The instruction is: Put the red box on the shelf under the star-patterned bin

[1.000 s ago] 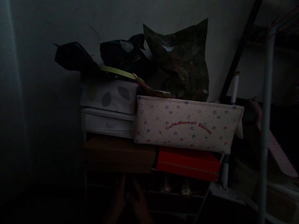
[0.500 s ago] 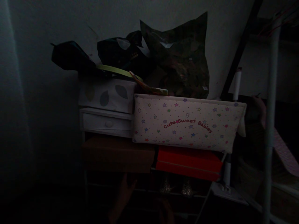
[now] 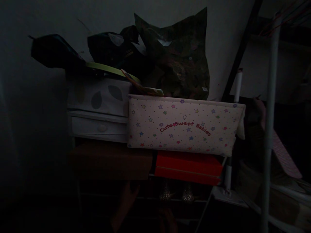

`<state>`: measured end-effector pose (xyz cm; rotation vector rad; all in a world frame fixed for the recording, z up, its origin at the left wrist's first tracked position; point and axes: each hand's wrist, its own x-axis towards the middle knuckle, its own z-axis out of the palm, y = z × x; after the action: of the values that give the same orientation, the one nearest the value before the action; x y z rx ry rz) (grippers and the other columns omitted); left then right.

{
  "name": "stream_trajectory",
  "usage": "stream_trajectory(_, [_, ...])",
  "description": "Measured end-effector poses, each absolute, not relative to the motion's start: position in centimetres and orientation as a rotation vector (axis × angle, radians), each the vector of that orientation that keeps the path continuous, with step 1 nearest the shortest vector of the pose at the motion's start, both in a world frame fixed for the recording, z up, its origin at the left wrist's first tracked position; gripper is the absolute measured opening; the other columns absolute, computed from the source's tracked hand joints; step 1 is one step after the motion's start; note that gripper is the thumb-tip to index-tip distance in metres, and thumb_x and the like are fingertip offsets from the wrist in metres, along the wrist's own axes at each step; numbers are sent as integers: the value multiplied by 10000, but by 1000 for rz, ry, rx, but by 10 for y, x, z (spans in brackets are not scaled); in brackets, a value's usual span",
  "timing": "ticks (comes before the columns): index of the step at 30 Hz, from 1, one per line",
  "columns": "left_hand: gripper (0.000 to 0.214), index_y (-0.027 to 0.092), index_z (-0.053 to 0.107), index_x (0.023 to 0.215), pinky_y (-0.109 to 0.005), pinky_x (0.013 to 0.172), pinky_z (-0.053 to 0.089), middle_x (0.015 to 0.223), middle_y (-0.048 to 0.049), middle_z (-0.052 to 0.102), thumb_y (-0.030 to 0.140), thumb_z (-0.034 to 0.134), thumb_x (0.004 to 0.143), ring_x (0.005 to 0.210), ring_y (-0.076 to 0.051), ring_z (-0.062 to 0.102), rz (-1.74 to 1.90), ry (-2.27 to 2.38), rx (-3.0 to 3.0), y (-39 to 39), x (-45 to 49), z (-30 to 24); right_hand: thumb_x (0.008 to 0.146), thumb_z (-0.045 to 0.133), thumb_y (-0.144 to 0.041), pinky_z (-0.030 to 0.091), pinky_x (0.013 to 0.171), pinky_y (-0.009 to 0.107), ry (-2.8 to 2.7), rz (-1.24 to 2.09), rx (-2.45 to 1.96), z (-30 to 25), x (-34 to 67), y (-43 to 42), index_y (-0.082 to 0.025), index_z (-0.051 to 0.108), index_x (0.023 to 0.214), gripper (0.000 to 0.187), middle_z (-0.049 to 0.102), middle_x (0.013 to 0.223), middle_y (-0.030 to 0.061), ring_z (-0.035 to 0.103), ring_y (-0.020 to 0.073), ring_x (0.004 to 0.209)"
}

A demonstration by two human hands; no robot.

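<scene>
The scene is very dark. My left hand [image 3: 128, 194] reaches up to the lower front edge of a brown box [image 3: 111, 161], thumb and finger apart; whether it touches the box I cannot tell. Lower and to the right, my right hand [image 3: 168, 219] shows dimly, fingers apart and nothing visible in them. It is below a pair of glittery shoes [image 3: 165, 193] on the rack. Above these shoes lies a red box [image 3: 187, 166].
A white star-print fabric bin [image 3: 182, 126] rests over the red box. Left of it stand a small white drawer unit [image 3: 97, 126] and a leaf-print box [image 3: 94, 97]. Dark bags [image 3: 177, 61] are piled on top. A white pole [image 3: 268, 129] rises at right.
The view has shifted, so the boxes and bags appear farther left and slightly higher. Both hands stay low in front of the rack, the left still by the brown box.
</scene>
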<state>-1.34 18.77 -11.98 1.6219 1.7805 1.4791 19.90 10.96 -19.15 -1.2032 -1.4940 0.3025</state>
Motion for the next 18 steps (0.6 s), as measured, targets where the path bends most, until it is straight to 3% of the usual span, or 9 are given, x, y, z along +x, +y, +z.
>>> stream_trajectory(4, [541, 92, 548, 1144, -500, 1071, 400, 1242, -223, 593, 471, 482, 764, 1240, -362, 526, 1423, 1853, 1693, 188, -9, -122, 874, 407, -220, 547, 865, 381, -1507, 280, -1199, -187, 199, 108, -273, 675, 977, 292, 687, 995, 81, 655, 224, 978])
stream_trajectory(8, [535, 96, 534, 1186, -472, 1094, 385, 1244, -195, 589, 466, 458, 808, 1269, -344, 501, 1389, 1880, 1786, 187, -10, -123, 888, 392, -232, 541, 876, 370, -1529, 302, -1194, -177, 199, 104, -263, 667, 1006, 301, 653, 1051, 99, 639, 220, 1009])
stream_trajectory(13, [569, 66, 538, 1208, -523, 1098, 369, 1261, -225, 580, 491, 440, 842, 1276, -379, 483, 1347, 1916, 1856, 182, -13, -126, 899, 411, -279, 512, 968, 410, -1461, 287, -1311, -165, 202, 107, -238, 665, 1054, 301, 601, 1181, 132, 593, 232, 1122])
stream_trajectory(18, [667, 11, 469, 1284, -582, 1089, 360, 1382, -282, 438, 513, 421, 847, 1336, -443, 387, 1347, 1971, 1865, 173, -10, -130, 834, 444, -194, 448, 1060, 469, -1550, 187, -1451, -140, 213, 121, -156, 578, 1230, 420, 489, 1350, 187, 500, 275, 1265])
